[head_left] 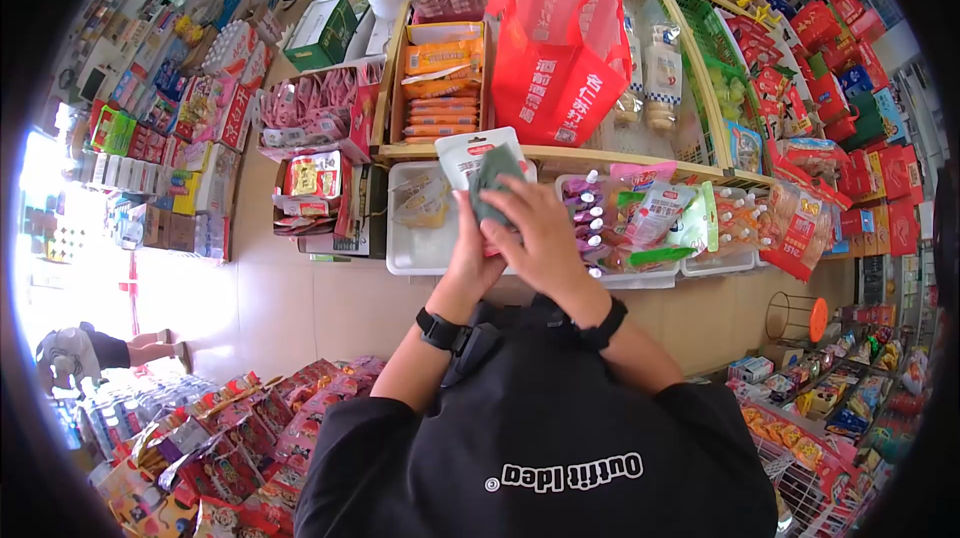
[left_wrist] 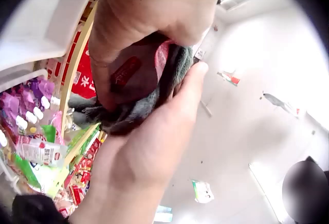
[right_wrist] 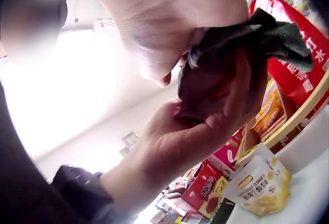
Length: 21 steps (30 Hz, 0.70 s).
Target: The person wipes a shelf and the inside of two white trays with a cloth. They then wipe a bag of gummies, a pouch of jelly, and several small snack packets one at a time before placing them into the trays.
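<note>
In the head view, my left hand (head_left: 470, 256) holds a white pouch (head_left: 463, 153) with a red label, above a white tray (head_left: 410, 258). A dark green cloth (head_left: 494, 181) lies over the pouch, and my right hand (head_left: 541, 238) grips it against the packet. From the left wrist, the cloth (left_wrist: 141, 112) shows bunched around the pouch's edge, with the right thumb (left_wrist: 193, 82) along it. One loose end of the cloth (right_wrist: 288, 44) sticks out past the hands in the right wrist view. The hands cover much of the pouch.
A yellow-and-white pouch (head_left: 425, 206) lies in the tray. Purple spouted pouches (head_left: 583, 218) stand to its right. Behind are a box of orange packets (head_left: 440, 88) and a red bag (head_left: 560, 78). Snack shelves (head_left: 300, 418) stand behind the body; another person (head_left: 75, 358) is at far left.
</note>
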Motion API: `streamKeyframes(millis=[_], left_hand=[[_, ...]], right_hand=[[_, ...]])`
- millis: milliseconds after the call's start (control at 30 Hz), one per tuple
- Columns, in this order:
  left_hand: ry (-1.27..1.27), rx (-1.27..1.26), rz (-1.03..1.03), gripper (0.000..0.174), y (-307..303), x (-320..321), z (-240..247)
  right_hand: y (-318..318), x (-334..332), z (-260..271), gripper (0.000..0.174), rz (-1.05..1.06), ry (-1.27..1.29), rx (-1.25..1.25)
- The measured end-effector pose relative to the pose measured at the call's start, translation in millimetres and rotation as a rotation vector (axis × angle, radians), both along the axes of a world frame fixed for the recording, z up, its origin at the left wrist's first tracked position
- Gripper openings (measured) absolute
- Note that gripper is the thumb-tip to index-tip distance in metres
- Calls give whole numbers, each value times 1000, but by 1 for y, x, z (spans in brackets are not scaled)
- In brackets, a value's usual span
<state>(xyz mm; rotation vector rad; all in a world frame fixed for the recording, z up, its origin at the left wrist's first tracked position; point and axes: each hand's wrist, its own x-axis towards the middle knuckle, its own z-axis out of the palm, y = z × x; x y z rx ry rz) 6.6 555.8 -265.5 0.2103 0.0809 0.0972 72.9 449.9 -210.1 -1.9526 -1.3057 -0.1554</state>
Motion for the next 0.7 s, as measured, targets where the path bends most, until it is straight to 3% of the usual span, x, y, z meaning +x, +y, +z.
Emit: streamKeyframes(millis=[33, 167, 300, 333, 500, 567, 633, 700], left_hand=[[301, 140, 110, 82, 1, -1, 22], [476, 339, 44, 81, 0, -2, 16], [425, 567, -35, 70, -6, -4, 1], [463, 507, 9, 64, -11, -4, 10], [459, 424, 5, 68, 1, -1, 6], [317, 454, -3, 70, 14, -3, 2], [356, 467, 14, 68, 12, -2, 7], [462, 648, 25, 65, 10, -3, -2]], right_hand=[[1, -5, 2, 35, 18, -7, -50], [3, 2, -10, 27, -45, 12, -46], [15, 32, -16, 24, -203, 53, 15], [19, 44, -20, 22, -203, 97, 34], [0, 15, -16, 26, -85, 191, -7], [-4, -10, -12, 28, -58, 155, -27], [3, -1, -11, 28, -68, 179, -28], [15, 18, -10, 27, -186, 154, 54]])
